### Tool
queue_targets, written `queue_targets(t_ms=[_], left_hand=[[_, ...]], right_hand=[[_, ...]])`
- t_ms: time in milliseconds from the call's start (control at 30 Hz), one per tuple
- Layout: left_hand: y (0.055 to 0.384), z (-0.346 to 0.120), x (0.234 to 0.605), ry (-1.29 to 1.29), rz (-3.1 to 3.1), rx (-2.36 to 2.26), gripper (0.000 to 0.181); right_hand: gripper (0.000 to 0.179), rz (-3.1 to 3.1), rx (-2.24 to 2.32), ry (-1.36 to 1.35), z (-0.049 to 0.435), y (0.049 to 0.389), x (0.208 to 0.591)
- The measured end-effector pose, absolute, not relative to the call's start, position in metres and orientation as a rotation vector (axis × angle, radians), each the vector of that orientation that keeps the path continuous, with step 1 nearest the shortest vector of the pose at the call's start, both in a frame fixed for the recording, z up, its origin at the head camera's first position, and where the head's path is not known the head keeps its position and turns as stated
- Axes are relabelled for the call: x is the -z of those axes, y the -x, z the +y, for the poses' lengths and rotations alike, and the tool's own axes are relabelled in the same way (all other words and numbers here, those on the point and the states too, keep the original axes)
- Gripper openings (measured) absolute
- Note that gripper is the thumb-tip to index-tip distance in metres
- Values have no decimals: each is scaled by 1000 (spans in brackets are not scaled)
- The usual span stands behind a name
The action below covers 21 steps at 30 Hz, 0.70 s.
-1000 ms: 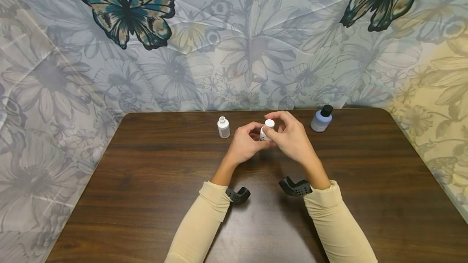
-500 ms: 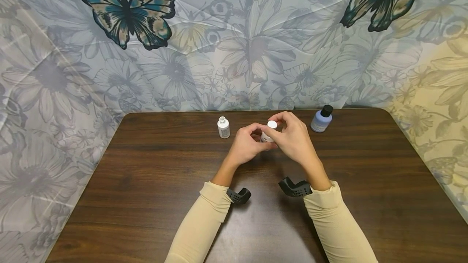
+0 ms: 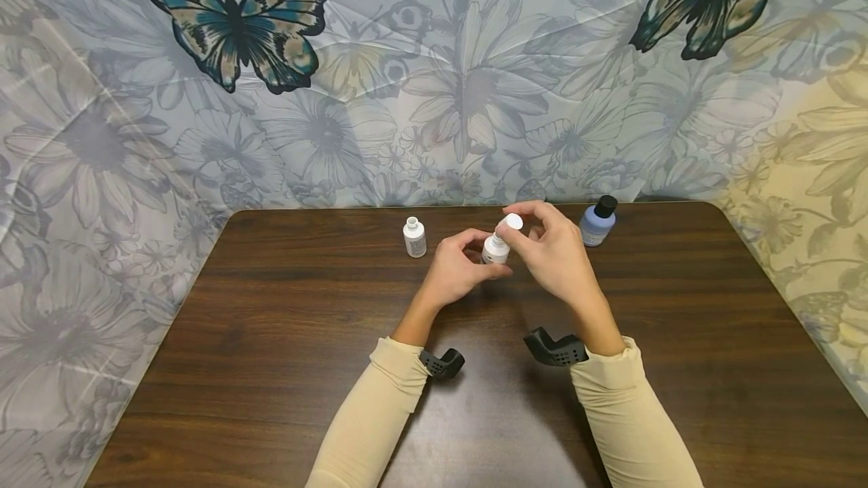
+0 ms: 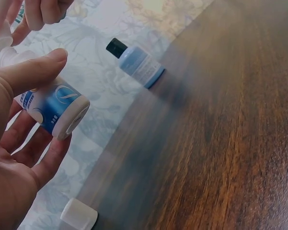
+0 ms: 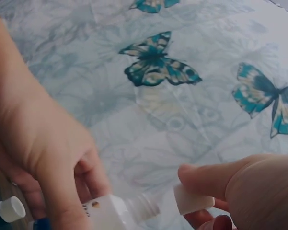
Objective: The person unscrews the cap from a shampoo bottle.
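Observation:
A small white bottle (image 3: 496, 249) with a blue label is held by my left hand (image 3: 459, 267), thumb on one side and fingers on the other; it tilts, and the left wrist view shows its base. My right hand (image 3: 552, 254) pinches a white screw cap (image 3: 513, 222) between thumb and fingers. In the right wrist view the cap sits a little apart from the bare threaded neck (image 5: 146, 206). What looks like another white cap (image 4: 79, 214) lies low in the left wrist view; in the head view it cannot be made out.
An uncapped white bottle (image 3: 414, 237) stands to the left of my hands. A blue bottle (image 3: 597, 223) with a black cap stands to the right, near the far edge of the brown wooden table (image 3: 271, 367). Behind the table hangs a butterfly-print cloth (image 3: 325, 119).
My right hand has moved right and slightly up with the cap, which has come off the bottle's neck. The left hand has stayed nearly in place, holding the bottle.

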<state>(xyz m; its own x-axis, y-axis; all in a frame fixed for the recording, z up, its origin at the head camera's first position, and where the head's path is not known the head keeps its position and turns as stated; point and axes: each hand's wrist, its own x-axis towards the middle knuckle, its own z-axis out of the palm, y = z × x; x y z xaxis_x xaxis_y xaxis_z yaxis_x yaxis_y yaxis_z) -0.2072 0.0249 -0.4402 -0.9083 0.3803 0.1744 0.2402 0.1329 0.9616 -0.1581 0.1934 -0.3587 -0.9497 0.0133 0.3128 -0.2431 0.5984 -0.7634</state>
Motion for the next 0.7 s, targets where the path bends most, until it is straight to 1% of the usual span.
queue_targets(t_ms=[367, 500, 700], left_hand=[[208, 25, 441, -650, 2390, -1925, 50], [208, 24, 441, -640, 2440, -1976, 52], [210, 27, 436, -624, 2472, -2019, 53]], right_hand=[[30, -2559, -1247, -141, 204, 160, 359], [34, -2593, -1283, -109, 205, 162, 361], [42, -2678, -1255, 17, 208, 162, 357]])
